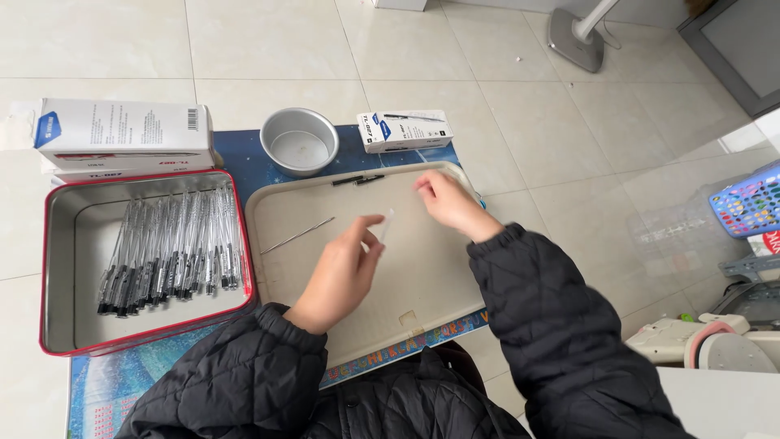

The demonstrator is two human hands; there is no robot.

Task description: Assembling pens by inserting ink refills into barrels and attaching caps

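- A white box (122, 134) sits far left, behind a red-rimmed metal tin (61, 268); the tin holds a row of pens (171, 256), black-tipped, lying mostly front to back.
- A round metal bowl (299, 140) stands on the blue mat (236, 150), behind the tray's left corner.
- The beige tray (422, 284) is smooth plastic with rounded corners. A thin refill (297, 235) lies on it, slanting up to the right, just left of the left hand.
- The left hand (341, 272) hangs above the tray's middle, thumb and fingers pinched on a small pale clear piece (387, 225), likely a pen part; motion blur hides its shape. Its long axis runs up and slightly right, towards the right hand.
- Dark pen parts (357, 180) lie flat near the tray's back rim, side to side, nearer the right hand.
- A smaller white box (405, 130) lies behind that rim.
- The right hand (447, 203) hovers near the back right corner, fingers curled; I cannot tell whether it holds anything.
- A blue basket (751, 203) stands far right on the tiled floor (528, 122).
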